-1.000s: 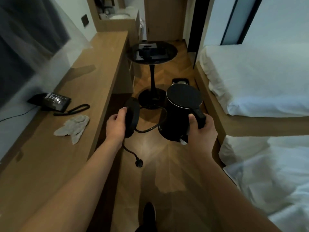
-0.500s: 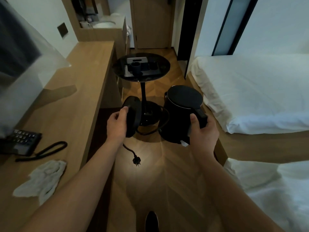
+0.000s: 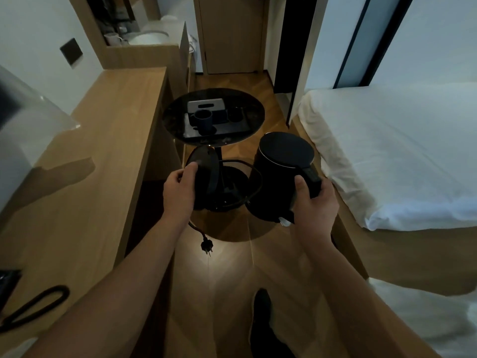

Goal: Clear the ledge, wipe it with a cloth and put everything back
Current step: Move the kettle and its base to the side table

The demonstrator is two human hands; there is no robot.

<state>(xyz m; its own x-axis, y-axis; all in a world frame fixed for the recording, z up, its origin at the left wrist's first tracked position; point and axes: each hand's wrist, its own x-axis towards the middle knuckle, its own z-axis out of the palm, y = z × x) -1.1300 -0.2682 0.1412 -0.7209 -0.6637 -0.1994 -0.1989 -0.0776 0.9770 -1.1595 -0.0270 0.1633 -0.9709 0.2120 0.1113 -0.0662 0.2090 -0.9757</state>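
Both hands are full, held apart at about the same height over the floor – only the head view to go on. Left hand (image 3: 179,188) grips the black kettle base (image 3: 204,174), disc tipped nearly on edge, thumb across its face; the cord (image 3: 247,182) loops off toward the right hand and a second run hangs below the left wrist, ending in the plug (image 3: 207,246), which dangles free above the floor. Right hand (image 3: 313,205) is wrapped round the handle of the black kettle (image 3: 280,174), which sits roughly upright w/ lid closed. The wooden ledge (image 3: 103,161) runs along the left-hand side, its long axis stretching away from the person – so the left hand is nearer it, the right hand well across the aisle near the bed (image 3: 400,151). Straight ahead of both hands, just past the base, is the round black side table (image 3: 255,120) w/ a tray and a mug (image 3: 204,122) on it. By the left forearm, on the ledge, a coiled phone cord (image 3: 33,306). Judging by that, either surface is reachable; the ledge calls for a swing leftward, base first.
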